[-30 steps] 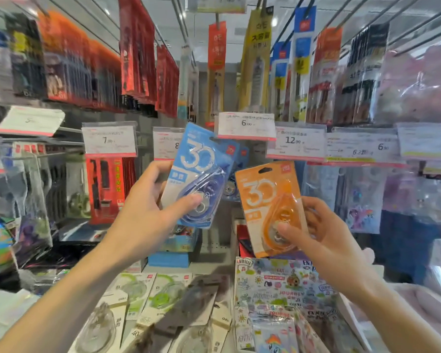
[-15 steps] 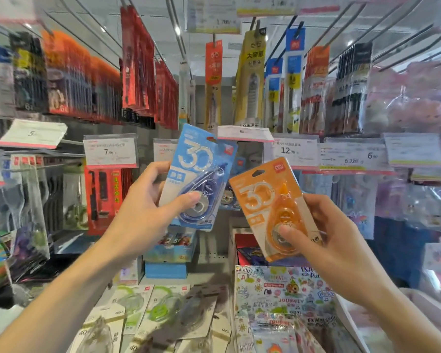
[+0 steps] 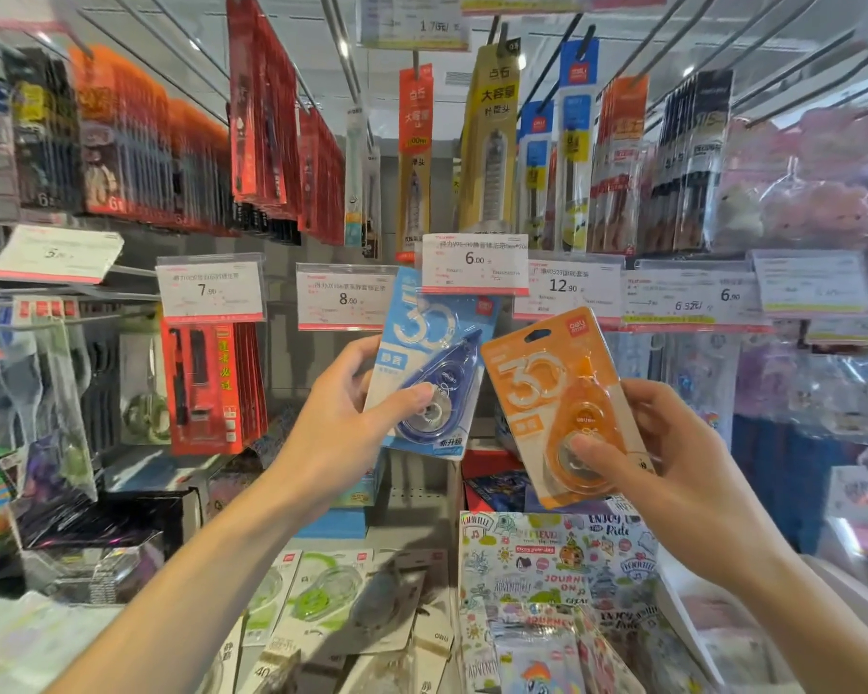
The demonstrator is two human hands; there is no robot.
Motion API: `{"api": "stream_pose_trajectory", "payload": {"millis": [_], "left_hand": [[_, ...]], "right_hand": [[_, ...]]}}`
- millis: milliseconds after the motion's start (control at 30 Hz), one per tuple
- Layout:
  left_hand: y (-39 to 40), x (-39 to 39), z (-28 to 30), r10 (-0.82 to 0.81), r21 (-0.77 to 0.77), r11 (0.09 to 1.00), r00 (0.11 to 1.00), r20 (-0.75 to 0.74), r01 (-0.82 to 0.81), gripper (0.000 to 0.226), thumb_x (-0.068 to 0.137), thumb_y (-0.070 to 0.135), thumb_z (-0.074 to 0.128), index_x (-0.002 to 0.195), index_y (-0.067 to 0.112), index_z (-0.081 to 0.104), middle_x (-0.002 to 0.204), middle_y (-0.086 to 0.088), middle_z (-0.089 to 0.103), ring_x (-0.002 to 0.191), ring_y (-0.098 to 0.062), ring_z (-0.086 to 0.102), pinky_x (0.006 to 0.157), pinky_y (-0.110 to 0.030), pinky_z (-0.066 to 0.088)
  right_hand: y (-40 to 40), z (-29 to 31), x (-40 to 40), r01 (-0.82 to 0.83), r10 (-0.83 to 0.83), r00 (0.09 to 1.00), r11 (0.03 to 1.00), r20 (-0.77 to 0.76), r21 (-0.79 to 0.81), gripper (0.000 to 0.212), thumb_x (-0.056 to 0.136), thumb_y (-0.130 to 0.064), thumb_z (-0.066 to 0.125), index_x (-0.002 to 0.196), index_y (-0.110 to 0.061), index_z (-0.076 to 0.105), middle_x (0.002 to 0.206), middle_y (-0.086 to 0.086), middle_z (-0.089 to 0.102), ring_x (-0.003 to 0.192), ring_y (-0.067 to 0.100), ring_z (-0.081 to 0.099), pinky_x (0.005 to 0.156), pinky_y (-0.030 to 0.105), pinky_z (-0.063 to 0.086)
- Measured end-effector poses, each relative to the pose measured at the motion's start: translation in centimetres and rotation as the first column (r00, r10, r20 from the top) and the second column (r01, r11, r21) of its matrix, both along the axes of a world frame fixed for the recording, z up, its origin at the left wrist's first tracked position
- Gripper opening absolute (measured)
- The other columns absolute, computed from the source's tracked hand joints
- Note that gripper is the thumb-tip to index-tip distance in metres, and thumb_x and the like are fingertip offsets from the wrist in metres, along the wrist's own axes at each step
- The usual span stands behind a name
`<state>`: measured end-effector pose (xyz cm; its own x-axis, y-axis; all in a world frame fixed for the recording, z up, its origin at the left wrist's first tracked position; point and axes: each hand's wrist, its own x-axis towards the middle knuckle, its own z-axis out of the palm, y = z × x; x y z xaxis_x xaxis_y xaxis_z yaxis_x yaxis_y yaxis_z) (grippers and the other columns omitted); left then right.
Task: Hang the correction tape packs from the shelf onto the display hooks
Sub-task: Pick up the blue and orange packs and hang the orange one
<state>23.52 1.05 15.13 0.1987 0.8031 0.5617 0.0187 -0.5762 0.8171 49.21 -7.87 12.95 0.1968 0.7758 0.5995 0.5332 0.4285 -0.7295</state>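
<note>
You face a shop display wall (image 3: 291, 252) of hooks crowded with hanging stationery: red and orange packs (image 3: 266, 117) upper left, yellow and blue ones (image 3: 492, 142) upper centre, black pen packs (image 3: 692, 157) upper right. A row of white price tags crosses the middle; legible figures run 7.90 (image 3: 207, 290), 8.00 (image 3: 348, 299), 6.00 (image 3: 475, 258) and 12.90 (image 3: 564, 285). The near shelf (image 3: 412, 498) below holds more correction tape packs (image 3: 322, 598), green and clear, lying flat at left, and doodle-printed packs (image 3: 557, 563) reading "JOURNEY" and "ADVENTURE" at right.

Your left hand (image 3: 342, 428) grasps the blue pack (image 3: 434, 373) by its lower left, thumb across the blister; it is raised so its top edge sits behind the 6.00 tag. Large "30" shows on its card. Whether it is on a hook cannot be told.

Your right hand (image 3: 672, 458) grasps the orange pack (image 3: 557, 403), thumb on the blister, tilted left, just right of the blue one and lower. It bears "30" and a red "deli" logo at the top corner.
</note>
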Motion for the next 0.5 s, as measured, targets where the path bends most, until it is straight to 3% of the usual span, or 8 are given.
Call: {"api": "stream_pose_trajectory", "payload": {"millis": [133,300,500], "left_hand": [[0.7,0.6,-0.4,0.001,-0.016,1.000,1.000,0.006,-0.001,0.041,0.093,0.015,0.070,0.130,0.024,0.055,0.109,0.019,0.077,0.098,0.000,0.074,0.075,-0.017,0.056],[1.8,1.5,-1.0,0.037,-0.049,0.998,0.999,0.013,-0.036,0.041,0.093,0.019,0.072,0.130,0.026,0.056,0.112,0.013,0.077,0.100,-0.006,0.075,0.082,-0.028,0.056],[4.0,3.3,-1.6,0.076,-0.044,0.996,0.997,-0.014,-0.076,0.039,0.092,0.023,0.073,0.127,0.027,0.055,0.112,0.013,0.074,0.097,0.001,0.072,0.081,-0.021,0.056]], "right_hand": [[-0.2,0.0,0.1,-0.004,0.004,1.000,1.000,-0.008,0.006,0.042,0.075,-0.049,0.075,0.113,-0.046,0.057,0.106,-0.021,0.075,0.094,0.003,0.075,0.087,0.037,0.061],[-0.2,-0.1,0.1,-0.025,0.025,0.999,1.000,-0.035,0.011,0.035,0.084,-0.034,0.078,0.110,-0.045,0.058,0.105,-0.017,0.077,0.091,0.003,0.076,0.075,0.029,0.061],[0.3,-0.6,0.0,-0.056,0.055,0.998,0.998,-0.038,-0.027,0.037,0.084,-0.032,0.077,0.116,-0.036,0.059,0.104,-0.016,0.077,0.094,0.006,0.076,0.078,0.030,0.063]]}}
